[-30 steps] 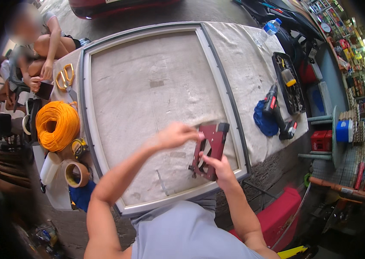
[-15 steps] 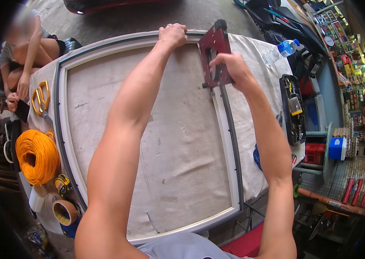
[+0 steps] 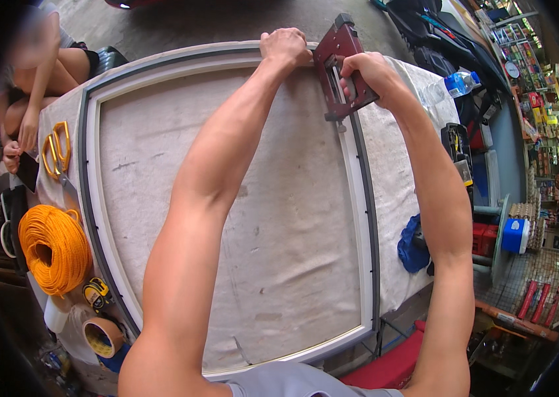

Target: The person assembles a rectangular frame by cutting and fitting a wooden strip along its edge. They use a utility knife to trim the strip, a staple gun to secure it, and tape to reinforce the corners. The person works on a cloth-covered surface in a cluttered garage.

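Note:
A large rectangular frame [image 3: 363, 218], white with a dark grey outer edge, lies flat on the cloth-covered table. Small dark tabs dot its side rails. Near the far right corner, my left hand [image 3: 284, 51] has its fingers curled over the far rail. My right hand [image 3: 370, 74] is wrapped round the handle of a dark red staple gun [image 3: 337, 47], held tilted over that same corner. The tool's lower end is above the right rail; whether it touches is unclear. Part of the corner is hidden behind the tool.
Left of the frame are scissors [image 3: 56, 151], orange rope [image 3: 54, 250], a tape measure [image 3: 97, 293] and a tape roll [image 3: 102, 336]. A person [image 3: 38, 73] sits at the far left. On the right are a water bottle [image 3: 458, 85], a black tool case [image 3: 454, 142] and blue cloth [image 3: 413, 245].
The view has shifted slightly. The staple gun tilts more, and its lower end has drawn closer to the far right corner. Both hands keep their grips.

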`<state>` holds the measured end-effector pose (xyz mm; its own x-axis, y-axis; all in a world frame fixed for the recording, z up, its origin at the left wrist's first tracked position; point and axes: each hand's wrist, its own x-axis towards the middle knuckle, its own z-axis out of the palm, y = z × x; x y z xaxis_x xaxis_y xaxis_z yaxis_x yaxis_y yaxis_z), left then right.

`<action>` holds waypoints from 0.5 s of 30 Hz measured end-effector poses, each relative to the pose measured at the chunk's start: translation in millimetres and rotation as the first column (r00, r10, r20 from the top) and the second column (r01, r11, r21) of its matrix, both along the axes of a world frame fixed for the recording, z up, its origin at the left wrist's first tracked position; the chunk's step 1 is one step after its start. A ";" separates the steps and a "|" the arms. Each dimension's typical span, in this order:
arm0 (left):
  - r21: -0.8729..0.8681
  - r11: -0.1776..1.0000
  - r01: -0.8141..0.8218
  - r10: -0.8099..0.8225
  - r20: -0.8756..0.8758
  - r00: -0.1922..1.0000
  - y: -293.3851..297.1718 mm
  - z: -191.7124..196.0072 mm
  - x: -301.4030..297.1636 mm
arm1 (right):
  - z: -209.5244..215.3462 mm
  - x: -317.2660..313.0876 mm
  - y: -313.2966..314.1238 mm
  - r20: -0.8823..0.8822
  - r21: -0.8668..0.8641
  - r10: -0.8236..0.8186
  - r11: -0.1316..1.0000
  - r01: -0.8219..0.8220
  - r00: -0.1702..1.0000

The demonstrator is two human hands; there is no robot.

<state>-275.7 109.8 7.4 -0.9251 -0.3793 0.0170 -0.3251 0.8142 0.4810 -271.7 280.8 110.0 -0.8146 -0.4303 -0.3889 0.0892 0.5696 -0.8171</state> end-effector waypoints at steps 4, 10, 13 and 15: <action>0.024 0.999 0.032 -0.031 -0.045 0.998 1.0 -1.1 -3.3 | -4.4 -11.4 2.1 -0.041 0.014 0.018 1.000 -0.018 0.999; 0.136 0.958 0.251 -0.246 -0.054 0.968 -54.0 -10.1 -1.7 | 29.3 35.4 -17.9 0.118 -0.120 0.004 0.993 0.010 0.993; 0.034 0.986 0.165 -0.167 0.112 0.980 -77.8 20.0 44.4 | 5.7 32.3 -29.4 0.151 -0.163 0.039 0.986 -0.014 0.988; 0.071 0.987 0.146 -0.151 0.066 0.986 -99.7 0.7 48.5 | 10.0 47.6 -50.7 0.131 -0.143 0.079 0.988 -0.060 0.988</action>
